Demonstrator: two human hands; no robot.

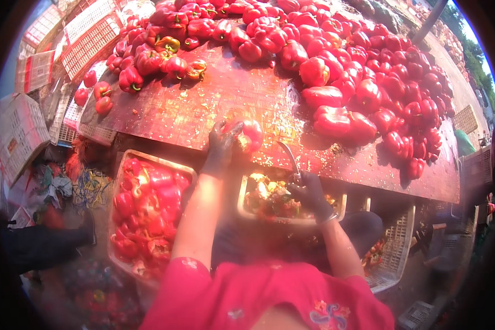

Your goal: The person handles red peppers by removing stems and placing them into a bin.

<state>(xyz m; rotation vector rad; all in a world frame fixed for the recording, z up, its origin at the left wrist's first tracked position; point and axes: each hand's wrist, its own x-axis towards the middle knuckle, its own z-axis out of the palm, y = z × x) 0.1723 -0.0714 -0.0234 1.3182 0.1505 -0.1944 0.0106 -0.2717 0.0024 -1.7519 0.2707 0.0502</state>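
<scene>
My left hand [223, 144], in a dark glove, is closed round a red bell pepper [252, 136] above the near edge of the reddish table [203, 110]. My right hand [312, 198], also gloved, grips a curved knife [289, 155] whose blade points up and away from me, apart from the pepper. Below the hands stands a crate of pepper scraps [247, 212], pale cores and seeds among them. To its left, a crate [191, 175] is filled with red peppers, several of them cut open.
A large heap of red peppers [363, 93] covers the table's right and far side; a smaller group [148, 63] lies at the far left. Stacked plastic crates [88, 41] stand beyond the left edge. Another crate [396, 247] sits by my right knee. A dark-clothed leg [49, 245] shows at left.
</scene>
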